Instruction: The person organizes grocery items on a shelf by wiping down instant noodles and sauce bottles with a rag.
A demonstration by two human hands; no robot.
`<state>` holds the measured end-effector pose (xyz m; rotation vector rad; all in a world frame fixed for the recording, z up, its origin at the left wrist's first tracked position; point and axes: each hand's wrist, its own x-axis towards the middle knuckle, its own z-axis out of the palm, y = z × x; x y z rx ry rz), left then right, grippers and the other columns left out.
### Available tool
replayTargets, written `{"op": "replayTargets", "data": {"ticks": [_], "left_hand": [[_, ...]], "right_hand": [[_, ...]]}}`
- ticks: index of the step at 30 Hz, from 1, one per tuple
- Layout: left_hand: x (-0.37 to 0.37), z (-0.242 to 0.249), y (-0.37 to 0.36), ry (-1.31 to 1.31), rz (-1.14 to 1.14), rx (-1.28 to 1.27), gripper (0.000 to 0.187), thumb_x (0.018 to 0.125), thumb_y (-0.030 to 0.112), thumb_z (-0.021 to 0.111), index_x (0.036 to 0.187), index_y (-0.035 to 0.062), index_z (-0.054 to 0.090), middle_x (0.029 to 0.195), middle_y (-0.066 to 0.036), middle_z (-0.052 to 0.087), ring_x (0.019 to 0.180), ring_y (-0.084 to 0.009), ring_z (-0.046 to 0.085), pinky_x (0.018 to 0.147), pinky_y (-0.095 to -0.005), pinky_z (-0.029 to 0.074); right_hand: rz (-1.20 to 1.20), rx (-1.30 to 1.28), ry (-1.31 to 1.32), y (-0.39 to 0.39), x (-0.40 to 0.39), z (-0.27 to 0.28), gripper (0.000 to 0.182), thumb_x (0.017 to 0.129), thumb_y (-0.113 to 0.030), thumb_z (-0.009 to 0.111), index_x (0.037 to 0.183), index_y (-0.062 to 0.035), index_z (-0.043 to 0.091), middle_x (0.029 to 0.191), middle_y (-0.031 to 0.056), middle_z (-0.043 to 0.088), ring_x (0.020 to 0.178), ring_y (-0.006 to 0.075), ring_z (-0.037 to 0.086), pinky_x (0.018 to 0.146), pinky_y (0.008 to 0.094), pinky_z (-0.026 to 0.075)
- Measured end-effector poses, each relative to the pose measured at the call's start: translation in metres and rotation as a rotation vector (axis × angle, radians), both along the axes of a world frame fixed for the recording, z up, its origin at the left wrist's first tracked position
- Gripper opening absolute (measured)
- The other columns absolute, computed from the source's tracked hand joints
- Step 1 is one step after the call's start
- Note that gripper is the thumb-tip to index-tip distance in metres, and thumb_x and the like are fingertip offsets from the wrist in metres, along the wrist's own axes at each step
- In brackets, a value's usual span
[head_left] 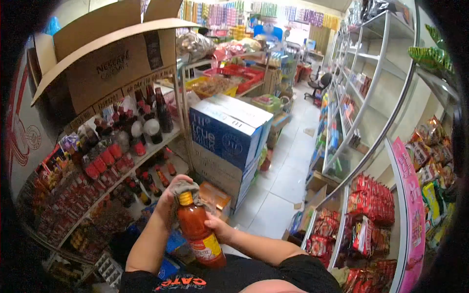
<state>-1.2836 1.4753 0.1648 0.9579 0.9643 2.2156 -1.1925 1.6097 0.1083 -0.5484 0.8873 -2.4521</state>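
Note:
A large bottle of orange-red sauce [190, 219] with a yellow cap and a yellow-and-red label is held up in front of my chest, slightly tilted. My right hand [219, 228] is closed around its side, thumb against the body of the bottle. At the top, my left hand [171, 194] grips a grey-brown cloth [186, 187], which is bunched around the back of the cap and neck. Part of the left fingers is hidden behind the cloth and bottle.
To the left, a shelf [146, 152] carries dark bottles, red-capped jars and packets, with a Nescafé carton [115, 66] above. Stacked milk cartons [227, 132] stand just ahead. A tiled aisle [273, 180] runs between these and the white shelving [364, 93]; red packets [371, 199] hang at right.

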Motion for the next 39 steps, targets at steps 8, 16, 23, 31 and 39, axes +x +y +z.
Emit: {"op": "replayTargets", "data": {"ticks": [8, 16, 23, 31, 39], "left_hand": [[0.020, -0.027, 0.003, -0.112, -0.121, -0.293, 0.081, 0.079, 0.059, 0.038, 0.125, -0.0073, 0.031, 0.129, -0.016, 0.037, 0.116, -0.0266, 0.040, 0.099, -0.0374, 0.028], [0.029, -0.021, -0.007, 0.358, 0.639, -0.450, 0.062, 0.088, 0.050, 0.030, 0.124, -0.0010, 0.036, 0.122, -0.011, 0.043, 0.111, -0.0203, 0.042, 0.095, -0.0314, 0.031], [0.064, 0.003, -0.007, 0.146, 0.584, -0.583, 0.051, 0.072, 0.019, 0.061, 0.117, 0.0011, 0.044, 0.110, -0.007, 0.052, 0.101, -0.0147, 0.049, 0.091, -0.0295, 0.036], [0.100, -0.011, -0.022, -0.392, 0.674, -0.102, 0.049, 0.070, 0.015, 0.063, 0.112, 0.0031, 0.043, 0.104, -0.007, 0.052, 0.098, -0.0169, 0.051, 0.087, -0.0308, 0.040], [0.118, -0.040, -0.132, -0.409, 0.838, -0.515, 0.058, 0.069, 0.017, 0.068, 0.117, 0.0057, 0.038, 0.104, -0.008, 0.053, 0.093, -0.0183, 0.054, 0.083, -0.0318, 0.043]], "right_hand": [[0.088, -0.069, -0.099, 0.002, 0.010, -0.014, 0.082, 0.064, -0.049, 0.065, 0.125, -0.0064, 0.032, 0.114, 0.0145, 0.049, 0.103, 0.0312, 0.051, 0.090, 0.0417, 0.040], [0.110, -0.001, -0.078, 0.010, 0.004, -0.012, 0.070, 0.069, -0.049, 0.062, 0.117, -0.0009, 0.043, 0.107, 0.0111, 0.055, 0.095, 0.0218, 0.055, 0.086, 0.0358, 0.042], [0.069, 0.054, -0.163, 0.018, 0.009, -0.017, 0.063, 0.073, -0.041, 0.062, 0.118, -0.0015, 0.041, 0.110, 0.0107, 0.053, 0.098, 0.0229, 0.054, 0.087, 0.0365, 0.042], [-0.456, 0.227, 0.063, -0.017, 0.023, 0.000, 0.030, 0.078, -0.009, 0.058, 0.104, -0.0081, 0.041, 0.100, 0.0044, 0.045, 0.093, 0.0142, 0.044, 0.085, 0.0287, 0.036], [-0.331, 0.596, 0.498, -0.071, 0.003, -0.022, 0.024, 0.073, -0.005, 0.058, 0.093, -0.0049, 0.046, 0.090, 0.0029, 0.046, 0.086, 0.0138, 0.046, 0.077, 0.0252, 0.038]]}}
